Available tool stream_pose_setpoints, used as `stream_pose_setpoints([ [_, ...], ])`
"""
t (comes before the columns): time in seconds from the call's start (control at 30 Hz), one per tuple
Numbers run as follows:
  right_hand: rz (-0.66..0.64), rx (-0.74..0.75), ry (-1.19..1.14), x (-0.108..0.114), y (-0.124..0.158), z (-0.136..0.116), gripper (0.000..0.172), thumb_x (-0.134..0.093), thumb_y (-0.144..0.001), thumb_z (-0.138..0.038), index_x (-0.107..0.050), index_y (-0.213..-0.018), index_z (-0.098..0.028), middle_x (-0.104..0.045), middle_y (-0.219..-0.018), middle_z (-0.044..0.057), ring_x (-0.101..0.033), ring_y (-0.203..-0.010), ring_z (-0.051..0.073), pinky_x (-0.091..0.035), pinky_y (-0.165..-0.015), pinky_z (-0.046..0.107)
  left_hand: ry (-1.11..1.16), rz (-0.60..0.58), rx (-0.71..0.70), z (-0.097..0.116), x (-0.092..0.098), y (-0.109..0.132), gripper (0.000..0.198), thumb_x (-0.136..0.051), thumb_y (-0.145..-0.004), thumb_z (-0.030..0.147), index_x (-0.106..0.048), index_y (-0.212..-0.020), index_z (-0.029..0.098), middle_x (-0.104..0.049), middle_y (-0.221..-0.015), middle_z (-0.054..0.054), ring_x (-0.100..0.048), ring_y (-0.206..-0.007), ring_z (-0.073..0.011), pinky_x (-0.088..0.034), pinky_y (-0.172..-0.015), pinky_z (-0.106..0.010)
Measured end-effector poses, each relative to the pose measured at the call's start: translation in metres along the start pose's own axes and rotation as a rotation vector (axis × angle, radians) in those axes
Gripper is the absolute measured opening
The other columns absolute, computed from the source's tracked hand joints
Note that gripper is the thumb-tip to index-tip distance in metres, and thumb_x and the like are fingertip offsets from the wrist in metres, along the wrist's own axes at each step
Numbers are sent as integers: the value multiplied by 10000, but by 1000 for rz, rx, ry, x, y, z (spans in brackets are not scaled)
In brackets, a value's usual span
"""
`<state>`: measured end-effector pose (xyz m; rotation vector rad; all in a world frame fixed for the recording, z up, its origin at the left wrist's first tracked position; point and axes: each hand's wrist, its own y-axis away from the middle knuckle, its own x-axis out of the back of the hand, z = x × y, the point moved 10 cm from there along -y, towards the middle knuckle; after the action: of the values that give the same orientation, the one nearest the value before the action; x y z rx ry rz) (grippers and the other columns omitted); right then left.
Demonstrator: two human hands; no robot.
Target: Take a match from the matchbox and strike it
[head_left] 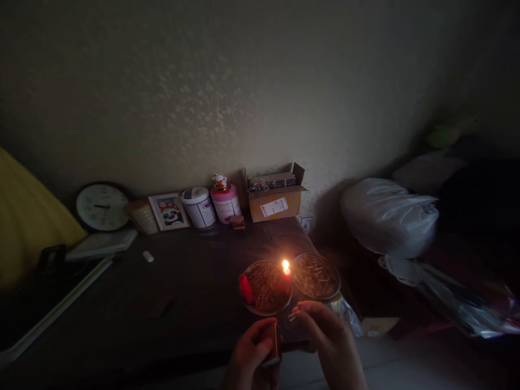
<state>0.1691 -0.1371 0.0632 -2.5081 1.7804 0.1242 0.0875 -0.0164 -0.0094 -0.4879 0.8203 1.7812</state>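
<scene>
- Hands low at table's near edge: left hand (252,352) wrapped around matchbox (273,341), right hand (329,338) just beside, fingertips pinching match (292,315).
- Beyond, lit red candle (286,279) upright at rim of left dish (266,290) of matches; second candle (245,288) leaning on same dish; right dish (316,276) alongside, touching.
- Dark table (182,287) otherwise dim.
- Against wall: clock (103,206), framed picture (169,211), two tubs (199,206), cardboard box (275,194).
- Off right: white bag (388,216).

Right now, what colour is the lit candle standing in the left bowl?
Red. The lit candle shows best in the head view, its flame glowing orange-yellow above the left bowl.
</scene>
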Motion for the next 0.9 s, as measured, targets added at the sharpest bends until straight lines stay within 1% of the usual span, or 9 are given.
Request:
stream_pose_setpoints([
  [0.17, -18, -19, -35, -2, 0, 6, 302, -738, -743, -456, -677, -795, -165, -672, -742, 37, -636, -678, 172, -527, -610, 235, -51, -31, -29, 5, -6, 1, 526, -866, -598, 417, -679, -1022, 168, -663, -721, -22, -466, -383, -37, -337, -410, -178],
  [0.23, -7, -13, -31, 0, -1, 7, 305, -747, -735, -452, -677, -797, -162, -670, -745, 33, -628, -676, 159, -514, -598, 212, -94, -14, -20, 7, -5, 3, 531, -858, -595, 449, -683, -1009, 166, -631, -670, -7, -451, -396, -42, -332, -420, -183],
  [0.33, -1, -10, -6, 1, -4, 6, 324, -753, -727, -461, -686, -795, -152, -664, -722, 26, -606, -659, 135, -499, -600, 191, -216, 50, -5, 11, 3, 2, 521, -835, -575, 539, -707, -891, 146, -499, -521, 42, -376, -391, -45, -293, -403, -174],
  [0.4, -55, -42, -16, -5, -4, 8, 338, -754, -724, -471, -694, -795, -145, -666, -708, 27, -602, -646, 130, -504, -606, 197, -270, 88, -20, 15, 11, 1, 504, -829, -558, 568, -718, -798, 139, -512, -527, 31, -417, -442, -54, -318, -435, -163],
  [0.5, -202, -155, -108, -25, -1, 15, 354, -774, -697, -472, -700, -791, -140, -674, -693, 30, -623, -642, 143, -533, -625, 239, -323, 108, -70, 18, 17, -1, 493, -822, -563, 577, -723, -745, 130, -641, -651, -28, -532, -577, -79, -382, -550, -153],
  [0.6, -280, -211, -160, -38, 3, 21, 344, -798, -672, -450, -702, -756, -130, -654, -634, 16, -613, -598, 128, -527, -603, 236, -428, 95, -102, 16, 14, -1, 552, -775, -589, 635, -708, -743, 109, -611, -587, -23, -463, -479, -64, -328, -467, -155],
  [0.7, -286, -193, -136, -42, 2, 25, 367, -809, -648, -459, -698, -725, -118, -624, -574, 6, -574, -546, 105, -499, -567, 217, -554, 87, -163, 20, 7, 0, 488, -723, -675, 600, -671, -671, 115, -556, -522, -2, -423, -440, -71, -299, -440, -177],
  [0.8, -267, -196, -119, -38, -1, 32, 454, -817, -611, -503, -698, -838, -129, -640, -611, 9, -571, -554, 116, -492, -568, 235, -693, 120, -221, 36, 10, 2, 368, -682, -715, 480, -669, -620, 125, -622, -601, -41, -537, -580, -128, -381, -553, -204],
  [0.9, -236, -182, -66, -30, -5, 34, 449, -800, -622, -533, -672, -779, -132, -631, -633, 11, -537, -565, 106, -450, -566, 221, -836, 258, -236, 69, 38, 5, 336, -627, -674, 472, -653, -602, 145, -609, -568, -38, -533, -566, -159, -384, -545, -238],
])
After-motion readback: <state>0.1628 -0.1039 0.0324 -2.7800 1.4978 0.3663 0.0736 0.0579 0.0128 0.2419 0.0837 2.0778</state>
